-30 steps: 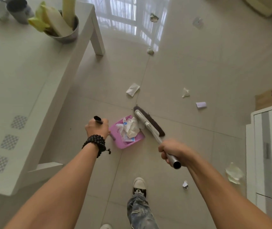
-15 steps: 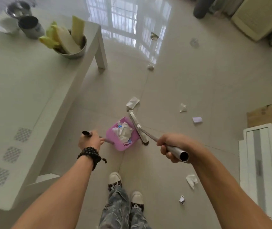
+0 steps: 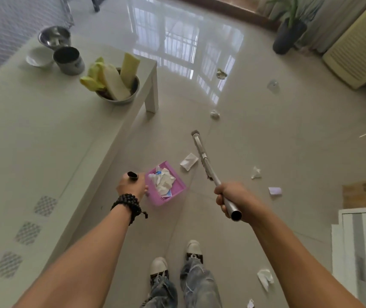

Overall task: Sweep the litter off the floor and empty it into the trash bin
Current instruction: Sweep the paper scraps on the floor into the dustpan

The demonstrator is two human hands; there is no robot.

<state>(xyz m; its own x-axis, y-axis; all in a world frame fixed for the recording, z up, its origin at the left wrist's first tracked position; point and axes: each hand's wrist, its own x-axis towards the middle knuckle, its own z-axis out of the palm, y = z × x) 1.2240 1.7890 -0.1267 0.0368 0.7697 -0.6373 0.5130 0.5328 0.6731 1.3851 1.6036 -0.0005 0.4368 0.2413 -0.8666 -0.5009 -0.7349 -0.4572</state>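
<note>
My left hand grips the black-tipped handle of a pink dustpan that rests on the tiled floor and holds crumpled white tissues. My right hand grips the metal pole of a broom, whose head points away, just right of a white paper scrap. More litter lies around: a crumpled bit, a pale lilac piece, a white wad, a wrapper and tissue near my feet. No trash bin is in view.
A long white table stands at my left with a metal bowl of vegetables, a cup and bowls. A white cabinet and a cardboard box are at the right. A dark plant pot stands far back.
The view tilted up and I stepped forward. The broom swung away from the dustpan, and its head now lies beyond the white paper scrap. The dustpan stays in my left hand.
</note>
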